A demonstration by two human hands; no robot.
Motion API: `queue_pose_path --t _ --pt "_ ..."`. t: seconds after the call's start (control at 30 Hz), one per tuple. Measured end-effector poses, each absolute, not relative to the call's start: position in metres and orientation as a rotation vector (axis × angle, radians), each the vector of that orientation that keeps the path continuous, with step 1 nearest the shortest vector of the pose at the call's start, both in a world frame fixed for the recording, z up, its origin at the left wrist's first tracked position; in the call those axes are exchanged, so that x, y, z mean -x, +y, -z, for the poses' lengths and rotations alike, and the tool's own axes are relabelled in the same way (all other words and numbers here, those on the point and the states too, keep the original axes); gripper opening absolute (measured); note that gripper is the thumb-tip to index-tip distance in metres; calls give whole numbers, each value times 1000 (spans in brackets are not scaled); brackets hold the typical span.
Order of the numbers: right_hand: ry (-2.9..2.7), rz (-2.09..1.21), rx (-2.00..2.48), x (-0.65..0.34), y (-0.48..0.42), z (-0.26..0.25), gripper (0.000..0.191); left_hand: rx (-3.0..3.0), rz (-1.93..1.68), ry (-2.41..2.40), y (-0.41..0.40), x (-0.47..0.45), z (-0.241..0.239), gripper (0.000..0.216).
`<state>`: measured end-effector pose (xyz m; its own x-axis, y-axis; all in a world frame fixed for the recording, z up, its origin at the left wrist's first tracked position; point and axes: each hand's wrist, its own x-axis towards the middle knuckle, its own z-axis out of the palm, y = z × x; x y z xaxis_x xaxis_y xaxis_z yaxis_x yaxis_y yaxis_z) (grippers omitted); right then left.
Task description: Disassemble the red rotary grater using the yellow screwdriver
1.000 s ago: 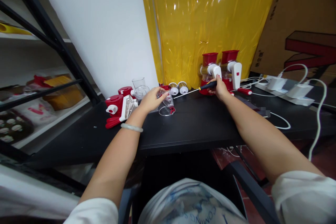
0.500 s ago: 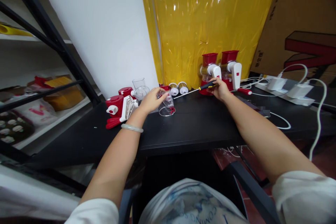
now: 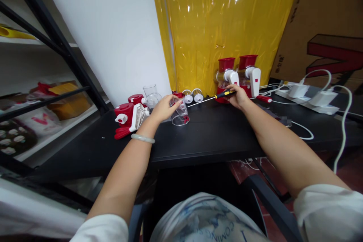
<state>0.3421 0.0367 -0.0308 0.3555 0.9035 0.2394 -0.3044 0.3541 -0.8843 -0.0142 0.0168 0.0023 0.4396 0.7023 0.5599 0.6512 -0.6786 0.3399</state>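
My left hand is closed around a clear plastic housing with a red part at its lower rim, held low over the table. In my right hand is a screwdriver with a black and yellow handle. Its long metal shaft points left, and the tip reaches the housing's right side; whether it touches a screw is too small to tell. Left of my left hand lie red and white grater parts and a clear hopper piece. Two metal drums with white ends sit behind the housing.
Two assembled red and white rotary graters stand at the back, beyond my right hand. A power strip with white chargers and cables lies at right, near a phone. A shelf rack stands at left, a cardboard box at right.
The screwdriver handle and my right hand have shifted very slightly, with the shaft still against the housing. My left hand keeps its hold in the same place.
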Motion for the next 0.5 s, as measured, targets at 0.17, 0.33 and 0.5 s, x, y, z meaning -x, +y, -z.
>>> queue_pose_path --t 0.17,0.33,0.5 --pt "-883 -867 1046 -347 40 34 27 -2596 -1069 1234 17 13 -2 32" --pt "-1025 -595 1294 -352 44 39 41 -2623 -1047 1243 17 16 -2 35" --pt "-1009 -786 1134 -349 38 35 27 -2654 -978 1270 16 19 -2 47"
